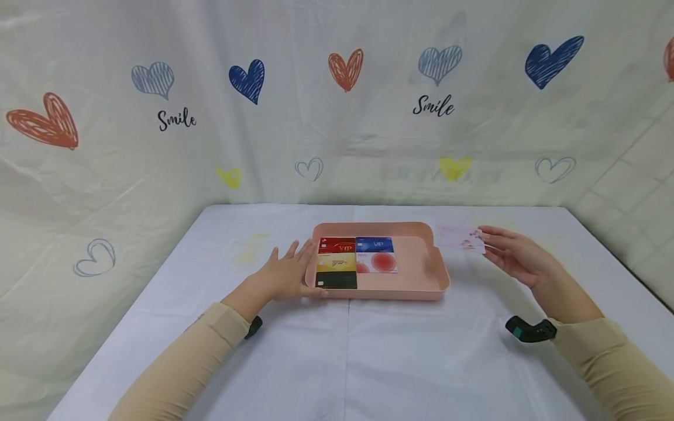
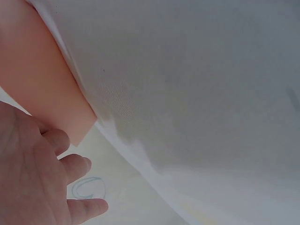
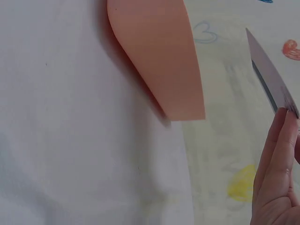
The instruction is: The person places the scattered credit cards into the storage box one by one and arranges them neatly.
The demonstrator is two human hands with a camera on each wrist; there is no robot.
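Observation:
A pink tray (image 1: 418, 266) lies on the table, with several cards flat in its left half. Among them are a red VIP card (image 1: 337, 244), a blue VIP card (image 1: 374, 244), a gold card (image 1: 336, 262), a black card (image 1: 336, 280) and a white card with red circles (image 1: 376, 263). My left hand (image 1: 286, 276) rests spread against the tray's left end, thumb at the front corner; the left wrist view shows its fingers by the tray wall (image 2: 42, 70). Right of the tray, my right hand (image 1: 518, 257) pinches a pale pink card (image 1: 457, 238) between thumb and fingers, above the table.
A white cloth (image 1: 395, 351) covers the table under the tray. Behind it hangs a pale curtain (image 1: 379, 128) printed with hearts and the word Smile. A dark wrist device (image 1: 530, 330) sits at the right sleeve.

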